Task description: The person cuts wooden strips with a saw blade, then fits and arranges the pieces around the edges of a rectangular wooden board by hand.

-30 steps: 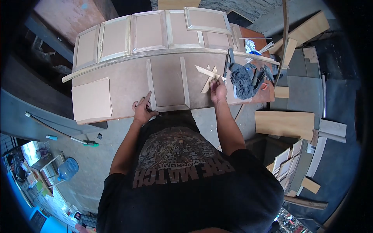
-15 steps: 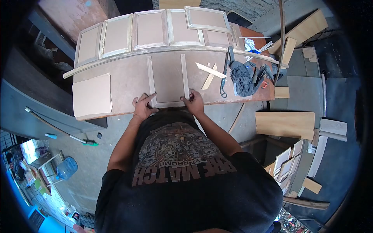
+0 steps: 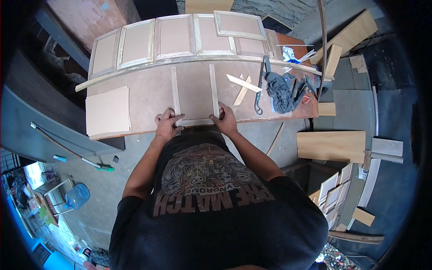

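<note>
A thin brown panel [image 3: 194,92] lies at the bench's near edge, with a left wooden strip [image 3: 175,85], a right wooden strip [image 3: 213,83] and a short bottom strip [image 3: 197,122] along three of its sides. My left hand [image 3: 167,126] grips the lower left corner, fingers closed around where the left and bottom strips meet. At the opposite corner, my right hand [image 3: 226,120] pinches the lower end of the right strip, with its thumb by the bottom strip. The fingertips' undersides are hidden.
Several framed panels [image 3: 174,36] line the back behind a long wooden batten [image 3: 157,61]. Cut sheets [image 3: 108,110] lie left. To the right are two crossed wood pieces [image 3: 243,84], a handsaw [image 3: 258,96] and a dark crumpled cloth [image 3: 280,92]. Boards [image 3: 330,146] stand beside the bench.
My left fingers have shifted slightly down toward the corner joint. My right hand stays nearly in place, and the whole view has moved a little.
</note>
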Action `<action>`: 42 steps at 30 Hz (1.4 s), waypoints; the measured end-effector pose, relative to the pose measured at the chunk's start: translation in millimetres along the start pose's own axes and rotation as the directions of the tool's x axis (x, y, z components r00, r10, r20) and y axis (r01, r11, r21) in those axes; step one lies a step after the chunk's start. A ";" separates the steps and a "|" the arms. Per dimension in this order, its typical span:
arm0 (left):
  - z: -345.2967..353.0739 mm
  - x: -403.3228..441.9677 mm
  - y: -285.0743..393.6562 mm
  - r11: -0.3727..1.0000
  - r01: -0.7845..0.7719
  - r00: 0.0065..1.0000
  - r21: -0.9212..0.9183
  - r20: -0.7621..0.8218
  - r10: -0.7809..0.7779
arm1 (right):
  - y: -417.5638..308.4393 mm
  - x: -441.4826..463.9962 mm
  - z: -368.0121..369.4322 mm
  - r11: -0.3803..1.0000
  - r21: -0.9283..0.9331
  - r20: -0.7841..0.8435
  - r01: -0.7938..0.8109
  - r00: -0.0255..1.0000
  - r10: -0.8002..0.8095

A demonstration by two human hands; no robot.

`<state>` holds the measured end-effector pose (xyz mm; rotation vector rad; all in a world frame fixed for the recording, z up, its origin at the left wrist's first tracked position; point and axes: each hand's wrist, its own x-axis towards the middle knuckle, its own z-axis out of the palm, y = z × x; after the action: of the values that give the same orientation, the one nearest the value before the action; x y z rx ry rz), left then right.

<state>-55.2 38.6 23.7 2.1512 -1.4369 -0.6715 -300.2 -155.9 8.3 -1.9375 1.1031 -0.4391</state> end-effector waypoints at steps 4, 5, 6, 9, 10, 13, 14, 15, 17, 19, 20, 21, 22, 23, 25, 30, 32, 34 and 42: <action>2.5 -0.4 -3.2 0.999 -0.025 0.999 -0.024 -0.024 0.024 | -1.3 -8.1 -20.1 0.989 -0.027 0.180 0.143 0.974 -0.136; 2.4 -1.1 -2.6 0.999 -0.023 0.999 -0.023 -0.025 0.022 | 3.4 -9.7 -21.6 0.980 -0.066 0.206 0.189 0.963 -0.172; 2.3 -1.0 -2.2 1.000 -0.022 0.999 -0.021 -0.028 0.022 | 6.8 -9.8 -22.4 0.966 -0.104 0.231 0.236 0.951 -0.207; 2.2 -0.7 -0.3 1.000 -0.029 0.999 -0.012 -0.041 0.028 | 11.2 -7.0 -23.6 0.961 -0.116 0.286 0.252 0.935 -0.210; 2.7 -0.9 -0.3 0.999 -0.031 0.998 -0.009 -0.046 0.030 | 10.1 -6.0 -24.4 0.966 -0.104 0.302 0.236 0.933 -0.195; 3.9 -1.3 -0.5 0.999 -0.035 0.998 0.000 -0.051 0.035 | 2.4 -4.2 -27.9 0.975 -0.097 0.311 0.199 0.937 -0.160; 4.2 -1.4 -0.6 0.999 -0.039 0.998 -0.004 -0.050 0.039 | -0.9 -4.3 -29.1 0.975 -0.103 0.315 0.199 0.936 -0.158; 4.4 -0.9 -1.0 0.999 -0.043 0.998 -0.009 -0.049 0.043 | -2.5 -4.2 -30.0 0.974 -0.110 0.320 0.200 0.935 -0.156; 4.8 0.0 -1.4 0.999 -0.042 0.998 -0.008 -0.048 0.041 | -2.3 -2.6 -30.0 0.968 -0.114 0.326 0.225 0.928 -0.178; 5.8 0.2 -1.8 1.000 -0.030 0.999 0.002 -0.045 0.030 | 0.5 -0.8 -28.3 0.956 -0.108 0.330 0.274 0.917 -0.225; 6.0 0.6 -2.2 1.000 -0.022 0.999 -0.002 -0.030 0.022 | 1.9 -0.8 -27.7 0.957 -0.114 0.331 0.268 0.918 -0.218; 6.0 1.0 -2.5 1.000 -0.014 1.000 -0.006 -0.015 0.014 | 0.8 -1.0 -27.5 0.958 -0.119 0.331 0.261 0.920 -0.210; 5.8 1.0 -3.1 1.000 -0.005 1.000 -0.009 -0.001 0.005 | -0.2 -1.5 -27.1 0.959 -0.124 0.331 0.255 0.921 -0.202; 5.9 1.1 -3.4 1.000 -0.001 1.000 -0.010 0.005 0.002 | -1.3 -2.3 -26.9 0.959 -0.127 0.326 0.253 0.924 -0.201; 8.0 1.1 -5.4 1.000 0.008 1.000 -0.013 0.015 -0.008 | -2.8 -4.3 -26.4 0.960 -0.130 0.316 0.249 0.928 -0.198; 10.4 1.6 -8.8 1.000 -0.003 1.000 -0.016 -0.003 0.003 | -3.5 -7.0 -23.5 0.953 -0.174 0.303 0.250 0.934 -0.190; 11.6 3.9 -9.7 0.998 0.005 1.000 -0.061 0.004 -0.005 | -2.3 -7.9 -24.0 0.960 -0.169 0.311 0.222 0.936 -0.161; 13.7 7.3 -13.2 0.988 0.025 0.999 -0.152 0.029 -0.020 | -7.2 -8.6 -25.7 0.979 -0.135 0.339 0.151 0.936 -0.097; 11.1 7.1 -3.7 0.981 0.014 0.999 -0.195 -0.040 -0.022 | -4.7 -10.6 -20.9 0.976 -0.138 0.300 0.169 0.946 -0.122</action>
<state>-57.1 32.0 11.8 2.0167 -1.2759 -0.7374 -316.9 -156.2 25.4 -2.1540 0.8295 -0.1378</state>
